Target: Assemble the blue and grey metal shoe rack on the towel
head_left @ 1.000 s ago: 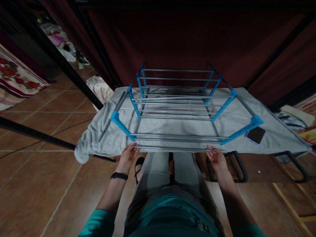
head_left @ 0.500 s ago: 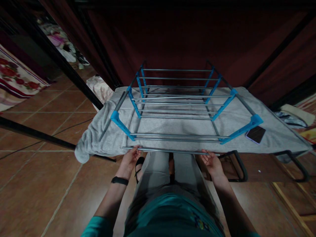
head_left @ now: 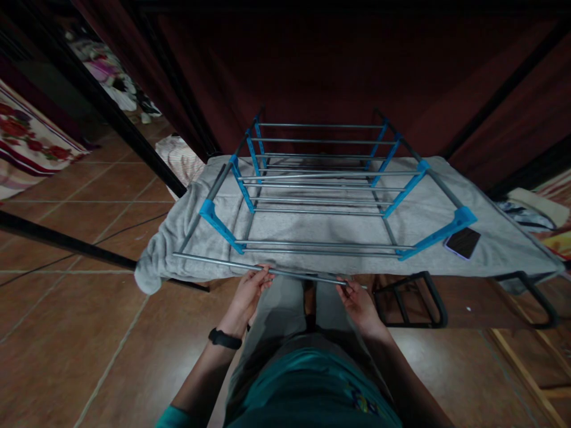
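A thin metal rod point(head_left: 303, 276) runs level in front of me, slanting down a little to the right. My left hand point(head_left: 253, 288) pinches it left of its middle, and my right hand point(head_left: 355, 299) is closed on it near its right end. The rod's left end lies over the grey blanket, by the near end of a loose-looking metal tube. Beyond it stands a rack of metal bars with blue plastic brackets point(head_left: 218, 226), several bars spanning between its two sides. The rack rests on the grey blanket point(head_left: 307, 227).
A phone point(head_left: 463, 243) lies on the blanket right of the rack. Black metal frames point(head_left: 439, 306) stick out below the blanket at the right. A dark red curtain point(head_left: 312, 65) hangs behind. Black poles point(head_left: 66, 241) cross the left side above the tiled floor point(head_left: 66, 327).
The rod has shifted left and tilted, its left end now meeting the rack's left tube. Both hands have come closer together, the left moving right and the right moving left.
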Demonstrator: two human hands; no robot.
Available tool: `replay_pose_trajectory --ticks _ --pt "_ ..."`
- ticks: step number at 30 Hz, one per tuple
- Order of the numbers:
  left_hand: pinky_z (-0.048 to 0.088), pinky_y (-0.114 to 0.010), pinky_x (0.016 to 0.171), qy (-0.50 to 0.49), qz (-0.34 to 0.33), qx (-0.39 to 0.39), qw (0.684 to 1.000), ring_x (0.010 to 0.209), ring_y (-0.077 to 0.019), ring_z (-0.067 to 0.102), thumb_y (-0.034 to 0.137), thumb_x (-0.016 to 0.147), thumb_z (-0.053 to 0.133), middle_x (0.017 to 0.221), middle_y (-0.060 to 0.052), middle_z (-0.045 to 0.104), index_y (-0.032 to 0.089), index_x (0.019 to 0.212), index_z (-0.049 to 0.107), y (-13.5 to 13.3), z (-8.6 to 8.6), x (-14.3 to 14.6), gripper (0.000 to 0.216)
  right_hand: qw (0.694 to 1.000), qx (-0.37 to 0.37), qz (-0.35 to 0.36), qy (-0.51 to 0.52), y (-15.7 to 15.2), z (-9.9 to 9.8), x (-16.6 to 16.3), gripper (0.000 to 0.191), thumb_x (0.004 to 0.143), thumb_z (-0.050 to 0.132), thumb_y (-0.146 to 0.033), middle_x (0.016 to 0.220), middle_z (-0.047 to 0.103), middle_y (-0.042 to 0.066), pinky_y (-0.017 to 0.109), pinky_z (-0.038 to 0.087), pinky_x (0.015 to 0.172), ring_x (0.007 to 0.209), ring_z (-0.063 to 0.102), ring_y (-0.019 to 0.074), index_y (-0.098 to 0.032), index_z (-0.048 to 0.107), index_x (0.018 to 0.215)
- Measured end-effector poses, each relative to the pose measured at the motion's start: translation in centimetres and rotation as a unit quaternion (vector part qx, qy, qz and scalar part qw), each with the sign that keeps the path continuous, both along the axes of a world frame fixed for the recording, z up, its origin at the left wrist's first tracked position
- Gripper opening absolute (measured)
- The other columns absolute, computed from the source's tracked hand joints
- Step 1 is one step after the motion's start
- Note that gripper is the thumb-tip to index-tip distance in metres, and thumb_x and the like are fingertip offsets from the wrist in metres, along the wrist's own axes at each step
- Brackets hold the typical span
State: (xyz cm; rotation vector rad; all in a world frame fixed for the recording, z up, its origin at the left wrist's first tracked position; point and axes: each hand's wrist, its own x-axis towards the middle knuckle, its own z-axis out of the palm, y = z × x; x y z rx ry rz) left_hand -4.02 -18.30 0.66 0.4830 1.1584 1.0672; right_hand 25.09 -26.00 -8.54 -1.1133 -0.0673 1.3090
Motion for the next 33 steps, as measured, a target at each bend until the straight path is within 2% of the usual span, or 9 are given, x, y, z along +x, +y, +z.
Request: replay_pose_trajectory --ticks 4,10,15,20,24,27,30,33 --pt "0.052 -0.023 0.069 0.051 -0.034 0.085 0.995 0.077 -0.0137 0.067 0.032 0.071 0.084 0.084 -0.003 0.07 0.014 0.093 0.069 -1.1 1.4 1.2 0.032 0.999 0.008 0.04 0.007 -0.1 0.1 -1.9 0.008 0.072 0.071 -0.026 0.086 0.074 -0.003 0.031 0.055 0.092 0.093 0.069 0.0156 -0.027 0.063 0.073" --pt "0.05 -0.036 0.093 0.061 -0.058 0.177 0.981 0.108 -0.0226 0.065 0.047 0.089 0.065 0.108 -0.01 0.071 0.018 0.108 0.064 -2.6 3.5 3.8 0.034 0.992 0.015 0.096 0.076 -0.2 1.8 -4.4 0.011 0.076 0.073 -0.03 0.083 0.073 -0.002 0.03 0.056 0.09 0.086 0.07 0.0147 -0.026 0.063 0.078" --pt "0.05 -0.042 0.094 0.065 -0.035 0.275 0.958 0.096 -0.0218 0.068 0.047 0.096 0.054 0.09 -0.005 0.069 0.021 0.116 0.058 -2.6 6.1 4.3 0.033 0.964 -0.014 0.228 0.137 -0.8 4.6 -4.9 0.021 0.083 0.07 -0.037 0.096 0.075 0.007 0.032 0.057 0.083 0.085 0.071 0.0164 -0.019 0.066 0.092" --pt "0.051 -0.036 0.083 0.102 0.005 0.401 0.91 0.079 -0.0169 0.065 0.041 0.1 0.049 0.075 0.001 0.061 0.021 0.119 0.056 -1.2 10.2 2.9 0.028 0.94 -0.002 0.31 0.143 -1.5 5.7 -5.0 0.02 0.088 0.064 -0.035 0.098 0.075 0.01 0.029 0.055 0.079 0.081 0.071 0.0148 -0.016 0.066 0.095" --pt "0.051 -0.031 0.069 0.11 0.022 0.463 0.879 0.064 -0.0138 0.057 0.041 0.098 0.053 0.067 0.003 0.053 0.02 0.116 0.058 -0.2 13.5 2.1 0.028 0.947 0.009 0.293 0.13 -1.6 5.5 -4.9 0.017 0.089 0.063 -0.033 0.097 0.074 0.008 0.031 0.054 0.082 0.084 0.07 0.0155 -0.017 0.066 0.096" --pt "0.048 -0.028 0.062 0.134 0.025 0.48 0.866 0.059 -0.0125 0.052 0.043 0.095 0.059 0.065 0.004 0.049 0.02 0.113 0.061 0.0 15.1 1.9 0.03 0.958 0.005 0.262 0.118 -1.3 5.1 -4.4 0.013 0.087 0.064 -0.029 0.096 0.074 0.007 0.03 0.054 0.079 0.082 0.069 0.015 -0.019 0.066 0.095" --pt "0.046 -0.026 0.06 0.193 -0.009 0.439 0.878 0.06 -0.0129 0.051 0.042 0.093 0.061 0.066 0.003 0.051 0.02 0.111 0.064 -0.1 15.1 2.0 0.029 0.968 -0.01 0.227 0.104 -0.9 4.7 -3.8 0.01 0.084 0.064 -0.025 0.095 0.074 0.006 0.029 0.055 0.074 0.079 0.068 0.0147 -0.021 0.067 0.092" --pt "0.046 -0.026 0.065 0.244 -0.088 0.368 0.893 0.063 -0.0149 0.054 0.037 0.089 0.066 0.067 0.002 0.056 0.02 0.104 0.069 -0.2 13.7 2.5 0.023 0.978 -0.01 0.191 0.081 -0.6 4.3 -2.9 0.01 0.08 0.068 -0.026 0.092 0.074 0.005 0.03 0.056 0.074 0.078 0.068 0.0156 -0.022 0.067 0.089"
